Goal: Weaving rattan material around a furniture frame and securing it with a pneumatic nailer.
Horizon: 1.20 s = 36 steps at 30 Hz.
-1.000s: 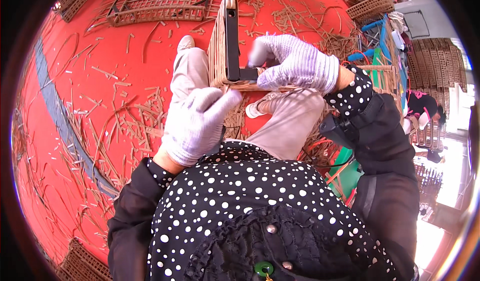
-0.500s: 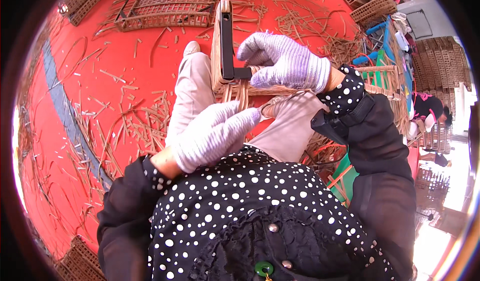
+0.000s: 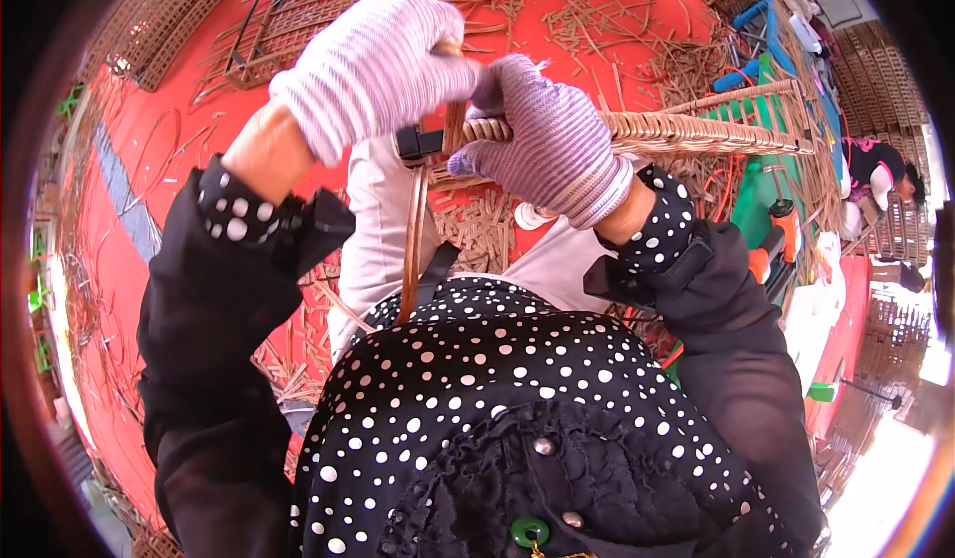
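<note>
Gloves covered both hands. The left hand [image 3: 373, 66] was closed in a fist around a rattan strand [image 3: 411, 250] — the strand ran down toward the person's lap. The right hand [image 3: 542, 130] gripped the edge of the woven panel [image 3: 696, 132], just beside the left. Below, cut rattan scraps [image 3: 487, 230] lay scattered on the red floor [image 3: 169, 150] — more woven panels [image 3: 308, 1] lay further away.

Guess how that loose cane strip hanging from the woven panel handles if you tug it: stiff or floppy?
Probably springy rather than limp: the cane strip hangs in one smooth curve, not a droop. Likely light, being thin. The woven panel looks stiffer, jutting out flat from the right hand alone, with the left hand at its corner.
</note>
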Available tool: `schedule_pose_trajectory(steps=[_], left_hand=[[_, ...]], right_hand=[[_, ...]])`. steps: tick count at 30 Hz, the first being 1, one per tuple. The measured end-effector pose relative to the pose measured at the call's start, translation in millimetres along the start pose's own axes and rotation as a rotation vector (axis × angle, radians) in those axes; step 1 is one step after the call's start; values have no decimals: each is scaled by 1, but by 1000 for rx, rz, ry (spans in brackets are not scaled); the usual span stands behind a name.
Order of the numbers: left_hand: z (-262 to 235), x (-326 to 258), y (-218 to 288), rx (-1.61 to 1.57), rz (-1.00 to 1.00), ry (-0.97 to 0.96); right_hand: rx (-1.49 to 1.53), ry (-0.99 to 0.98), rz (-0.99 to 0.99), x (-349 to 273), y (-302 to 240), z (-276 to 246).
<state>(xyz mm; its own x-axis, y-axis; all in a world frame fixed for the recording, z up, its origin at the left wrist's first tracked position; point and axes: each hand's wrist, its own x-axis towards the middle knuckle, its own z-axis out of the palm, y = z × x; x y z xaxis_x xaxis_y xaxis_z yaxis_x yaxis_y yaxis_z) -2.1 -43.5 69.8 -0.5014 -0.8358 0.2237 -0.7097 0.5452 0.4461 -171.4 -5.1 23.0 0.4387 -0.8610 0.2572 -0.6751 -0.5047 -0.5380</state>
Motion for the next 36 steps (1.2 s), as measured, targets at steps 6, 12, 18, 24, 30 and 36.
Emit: schedule_pose_trajectory(steps=[6, 12, 18, 24, 30, 36], left_hand=[[15, 7, -45, -32, 3, 3], [23, 16, -42, 124, 31, 78], [17, 1, -29, 48, -134, 439], [43, -93, -10, -287, -267, 4], [98, -131, -51, -445, -148, 64], [97, -122, -49, -311, -131, 71]], right_hand=[[83, 229, -173, -3, 6, 15], [-159, 44, -209, -1, 0, 7], [-80, -180, -102, 12, -14, -4], [131, -235, -138, 27, 8, 0], [453, -652, 254, 44, -10, -12], [646, -701, 232, 50, 11, -6]])
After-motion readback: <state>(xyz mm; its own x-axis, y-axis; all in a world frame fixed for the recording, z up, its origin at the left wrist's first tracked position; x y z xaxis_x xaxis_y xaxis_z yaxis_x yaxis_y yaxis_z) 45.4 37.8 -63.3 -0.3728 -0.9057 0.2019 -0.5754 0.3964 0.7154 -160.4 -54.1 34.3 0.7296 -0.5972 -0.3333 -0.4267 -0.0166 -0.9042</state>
